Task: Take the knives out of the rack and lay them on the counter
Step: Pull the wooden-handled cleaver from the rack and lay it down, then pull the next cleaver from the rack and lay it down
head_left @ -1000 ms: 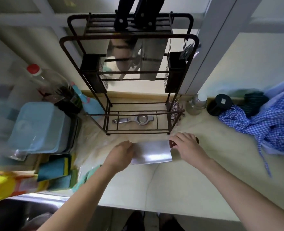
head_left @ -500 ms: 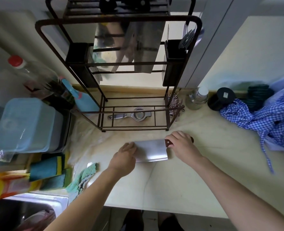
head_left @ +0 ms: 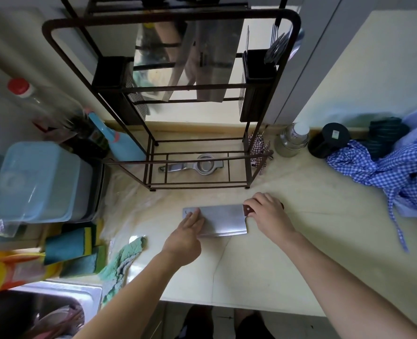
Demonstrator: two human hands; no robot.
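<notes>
A broad steel cleaver (head_left: 223,220) with a dark red handle lies flat on the pale counter (head_left: 275,265), just in front of the dark wire rack (head_left: 273,99). My right hand (head_left: 268,214) is wrapped around its handle. My left hand (head_left: 186,237) rests its fingertips on the blade's left end, fingers extended. Two more wide blades (head_left: 212,57) hang in the rack's upper tier, their handles cut off by the frame's top edge.
A metal squeezer (head_left: 197,165) lies on the rack's bottom shelf. Left: light blue tub (head_left: 36,182), bottles, sponges (head_left: 73,253), green cloth (head_left: 123,263), sink (head_left: 38,311). Right: glass jar (head_left: 293,140), black jar (head_left: 329,140), blue checked cloth (head_left: 393,172).
The cleaver has settled flat on the counter. My left hand's fingers have slid back so more of the blade's left end shows. The view has tilted closer to the rack.
</notes>
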